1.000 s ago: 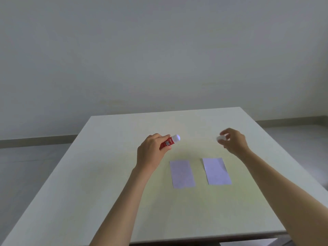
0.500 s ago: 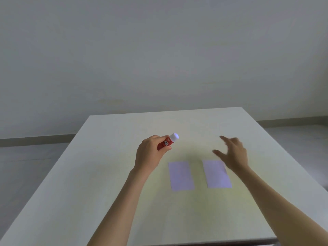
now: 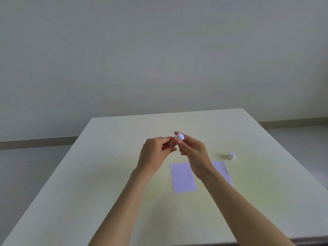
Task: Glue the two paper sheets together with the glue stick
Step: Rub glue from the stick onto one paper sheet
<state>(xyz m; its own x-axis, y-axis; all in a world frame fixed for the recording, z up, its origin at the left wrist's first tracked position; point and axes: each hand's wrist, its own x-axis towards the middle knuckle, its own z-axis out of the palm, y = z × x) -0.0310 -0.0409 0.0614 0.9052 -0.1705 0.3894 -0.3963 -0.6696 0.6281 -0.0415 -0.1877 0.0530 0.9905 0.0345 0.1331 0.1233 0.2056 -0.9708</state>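
My left hand [image 3: 154,155] grips the red glue stick [image 3: 171,143] above the table, its white end [image 3: 179,136] pointing up and right. The fingers of my right hand [image 3: 192,152] pinch that white end. The white cap [image 3: 231,155] stands alone on the table to the right. Two pale lilac paper sheets lie flat side by side below the hands: the left sheet [image 3: 182,177] fully in sight, the right sheet [image 3: 221,170] partly hidden by my right forearm.
The white table [image 3: 88,183] fills the lower view, its far edge near a plain grey wall. Grey floor shows on both sides of it.
My right hand set the cap down on the table at the right, then came back left and took hold of the glue stick's white end. The left hand stayed about in place.
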